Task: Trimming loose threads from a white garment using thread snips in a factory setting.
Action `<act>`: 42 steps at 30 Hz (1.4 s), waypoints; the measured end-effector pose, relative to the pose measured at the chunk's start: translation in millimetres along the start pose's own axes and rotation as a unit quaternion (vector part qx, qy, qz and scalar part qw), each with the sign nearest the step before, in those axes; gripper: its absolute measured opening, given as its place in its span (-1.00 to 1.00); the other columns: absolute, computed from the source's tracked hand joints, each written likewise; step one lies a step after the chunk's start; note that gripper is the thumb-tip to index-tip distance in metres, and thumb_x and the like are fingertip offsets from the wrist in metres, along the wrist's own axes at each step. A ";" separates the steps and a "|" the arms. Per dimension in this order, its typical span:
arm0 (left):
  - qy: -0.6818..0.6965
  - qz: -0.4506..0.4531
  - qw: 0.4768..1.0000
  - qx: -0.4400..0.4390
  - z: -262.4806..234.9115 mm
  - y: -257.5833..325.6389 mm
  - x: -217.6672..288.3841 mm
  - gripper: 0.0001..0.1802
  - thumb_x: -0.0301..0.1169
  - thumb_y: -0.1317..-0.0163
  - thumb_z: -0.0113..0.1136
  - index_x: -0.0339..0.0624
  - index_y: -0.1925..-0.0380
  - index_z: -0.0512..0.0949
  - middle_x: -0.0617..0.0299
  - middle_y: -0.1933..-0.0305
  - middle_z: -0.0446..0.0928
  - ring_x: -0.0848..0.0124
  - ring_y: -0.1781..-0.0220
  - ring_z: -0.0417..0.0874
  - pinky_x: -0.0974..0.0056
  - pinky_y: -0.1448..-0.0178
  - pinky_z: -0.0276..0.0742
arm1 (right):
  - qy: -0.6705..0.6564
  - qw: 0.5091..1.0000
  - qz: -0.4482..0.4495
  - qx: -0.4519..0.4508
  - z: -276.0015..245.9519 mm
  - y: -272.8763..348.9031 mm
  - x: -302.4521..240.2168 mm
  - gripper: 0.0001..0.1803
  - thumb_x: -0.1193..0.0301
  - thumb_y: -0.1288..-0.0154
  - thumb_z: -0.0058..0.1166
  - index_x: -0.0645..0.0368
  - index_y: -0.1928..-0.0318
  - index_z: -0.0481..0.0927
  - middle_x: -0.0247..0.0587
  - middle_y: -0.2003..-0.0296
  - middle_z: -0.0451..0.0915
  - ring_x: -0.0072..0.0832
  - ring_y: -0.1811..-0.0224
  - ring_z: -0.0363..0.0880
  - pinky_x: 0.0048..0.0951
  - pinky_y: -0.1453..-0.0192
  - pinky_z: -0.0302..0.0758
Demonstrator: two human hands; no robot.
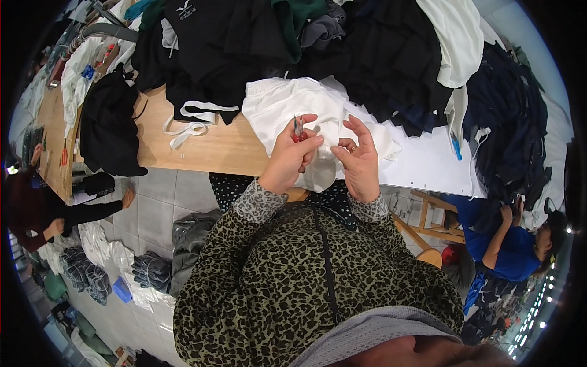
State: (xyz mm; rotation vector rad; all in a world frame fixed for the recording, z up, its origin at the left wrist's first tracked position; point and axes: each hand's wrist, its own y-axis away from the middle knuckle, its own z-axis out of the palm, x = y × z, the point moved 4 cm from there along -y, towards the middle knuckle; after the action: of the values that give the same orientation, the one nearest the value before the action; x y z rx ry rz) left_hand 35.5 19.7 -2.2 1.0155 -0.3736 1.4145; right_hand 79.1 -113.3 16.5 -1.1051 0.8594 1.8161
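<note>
A white garment (263,107) with a gathered, elastic-looking edge lies in front of me on the table and droops over its near edge. My left hand (286,156) is closed around a small pair of thread snips (299,129) with red handles, metal tips pointing away from me. Its thumb and finger also meet at the white cloth. Close by on the right, my right hand (361,160) pinches the same garment between thumb and forefinger, other fingers raised. Any thread between the two hands is too fine to make out.
Black garments (226,37) are heaped along the table's far side. A white strap (186,128) lies on the wooden tabletop (226,147) to the left. Dark navy clothes (510,116) pile up at right. A person in blue (513,254) sits at right, another person (36,196) at left.
</note>
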 end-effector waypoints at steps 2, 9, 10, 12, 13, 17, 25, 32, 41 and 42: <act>0.011 -0.008 1.000 -0.001 -0.3 -0.6 -0.5 -0.52 -0.52 -0.12 0.21 -0.20 -0.06 0.32 0.38 0.42 0.38 0.70 0.63 0.27 0.56 0.62 0.10 | 0.009 1.000 0.001 0.013 -2.8 0.2 1.6 -0.33 0.72 -0.06 0.08 0.26 -0.23 0.19 -0.22 -0.07 0.27 -0.58 0.10 0.38 -0.59 0.02 0.42; -0.041 0.033 0.999 0.011 3.6 -0.9 2.0 -0.50 -0.53 -0.09 0.25 -0.21 -0.06 0.34 0.37 0.44 0.43 0.69 0.66 0.26 0.56 0.65 0.09 | 0.003 0.997 0.066 0.033 -5.2 2.1 6.6 -0.40 0.64 -0.11 0.14 0.22 -0.19 0.28 -0.36 0.33 0.42 -0.64 0.30 0.42 -0.65 0.13 0.42; -0.053 0.043 0.998 0.013 4.0 -0.9 2.4 -0.51 -0.53 -0.09 0.25 -0.21 -0.04 0.35 0.37 0.44 0.44 0.70 0.66 0.26 0.57 0.64 0.10 | 0.014 0.998 0.061 0.015 -4.3 1.9 7.5 -0.45 0.63 -0.12 0.14 0.23 -0.16 0.34 -0.40 0.40 0.43 -0.65 0.32 0.42 -0.67 0.16 0.42; -0.056 0.051 0.997 0.012 3.8 -1.1 2.8 -0.54 -0.54 -0.09 0.25 -0.21 -0.02 0.36 0.37 0.43 0.45 0.70 0.59 0.29 0.58 0.57 0.16 | 0.023 0.999 0.045 0.000 -6.9 1.2 11.0 -0.52 0.63 -0.14 0.11 0.23 -0.12 0.41 -0.39 0.39 0.46 -0.66 0.32 0.43 -0.67 0.19 0.41; -0.059 0.058 0.997 0.010 3.7 -1.2 3.4 -0.56 -0.55 -0.09 0.24 -0.22 0.01 0.37 0.37 0.43 0.45 0.70 0.53 0.31 0.59 0.51 0.22 | 0.033 0.999 0.030 -0.015 -7.1 0.8 10.8 -0.59 0.64 -0.16 0.09 0.24 -0.07 0.48 -0.38 0.38 0.49 -0.67 0.31 0.43 -0.67 0.22 0.41; -0.058 0.040 0.997 0.017 1.7 -1.9 2.1 -0.59 -0.55 -0.10 0.24 -0.22 0.03 0.37 0.37 0.43 0.46 0.70 0.53 0.31 0.59 0.51 0.23 | -0.026 0.995 0.095 -0.014 -8.1 2.9 12.9 -0.67 0.64 -0.18 0.07 0.26 0.01 0.55 -0.30 0.30 0.56 -0.65 0.30 0.47 -0.63 0.19 0.46; -0.067 0.101 0.992 0.016 1.4 -0.9 7.2 -0.62 -0.57 -0.11 0.22 -0.23 0.06 0.37 0.35 0.42 0.47 0.64 0.41 0.42 0.54 0.30 0.38 | -0.062 0.987 0.147 -0.005 -10.6 3.1 15.1 -0.72 0.61 -0.22 0.04 0.36 0.04 0.53 -0.18 0.24 0.60 -0.52 0.25 0.56 -0.54 0.11 0.53; -0.064 0.097 0.993 0.011 6.3 -0.1 10.2 -0.65 -0.56 -0.11 0.23 -0.24 0.09 0.40 0.36 0.40 0.47 0.66 0.41 0.41 0.55 0.31 0.37 | -0.109 0.983 0.145 0.018 -12.4 6.2 14.1 -0.67 0.63 -0.22 0.01 0.35 -0.02 0.48 -0.16 0.23 0.59 -0.50 0.23 0.57 -0.51 0.09 0.55; -0.162 0.120 0.979 0.028 -5.8 3.0 4.0 -0.77 -0.50 -0.15 0.19 -0.28 0.17 0.49 0.41 0.37 0.47 0.70 0.43 0.33 0.58 0.35 0.33 | -0.123 0.986 0.111 0.026 -11.0 7.7 5.0 -0.58 0.66 -0.22 -0.02 0.29 -0.12 0.42 -0.22 0.13 0.53 -0.55 0.17 0.53 -0.53 0.08 0.53; -0.186 0.138 0.972 0.026 -5.7 4.4 4.8 -0.76 -0.50 -0.15 0.19 -0.28 0.16 0.49 0.41 0.35 0.49 0.71 0.43 0.33 0.58 0.34 0.34 | -0.125 0.986 0.107 0.025 -11.1 7.6 5.1 -0.58 0.66 -0.22 -0.01 0.29 -0.12 0.42 -0.24 0.16 0.53 -0.56 0.19 0.53 -0.53 0.08 0.53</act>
State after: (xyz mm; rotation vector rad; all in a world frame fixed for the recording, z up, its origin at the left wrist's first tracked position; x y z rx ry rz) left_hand 30.4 26.3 -0.2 1.3144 -0.7808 1.4818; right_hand 74.8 -124.5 8.6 -0.7557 0.8948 2.0451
